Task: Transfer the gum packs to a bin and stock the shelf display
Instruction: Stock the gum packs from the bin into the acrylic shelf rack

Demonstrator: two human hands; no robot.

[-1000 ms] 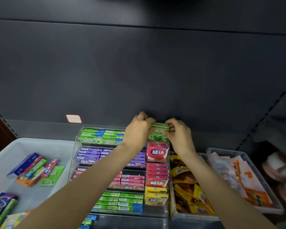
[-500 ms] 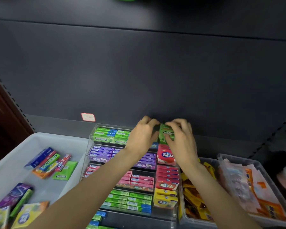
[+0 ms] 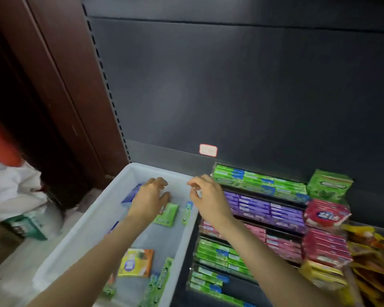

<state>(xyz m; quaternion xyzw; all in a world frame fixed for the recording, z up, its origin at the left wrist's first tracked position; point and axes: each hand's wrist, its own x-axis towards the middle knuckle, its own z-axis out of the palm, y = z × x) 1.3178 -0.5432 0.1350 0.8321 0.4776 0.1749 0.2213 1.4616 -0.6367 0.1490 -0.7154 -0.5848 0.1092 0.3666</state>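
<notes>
Both forearms reach up from 6 o'clock. Left hand (image 3: pixel 150 199) palm-down over white bin (image 3: pixel 111 202), fingers loose, nothing held. Right hand (image 3: pixel 208 199) at bin's 3 o'clock rim, fingers loosely curled, empty. Blurred loose gum packs (image 3: pixel 167 214) lie in bin; tiered display (image 3: pixel 259 197) sits at bin's 3 o'clock.

Two bare forearms reach into view from the bottom edge, with no sleeve over either as far as the picture shows. The left hand (image 3: pixel 150 199) and the right hand (image 3: pixel 210 199) are bare too. Motion blur softens the finer detail of the fingers.
</notes>
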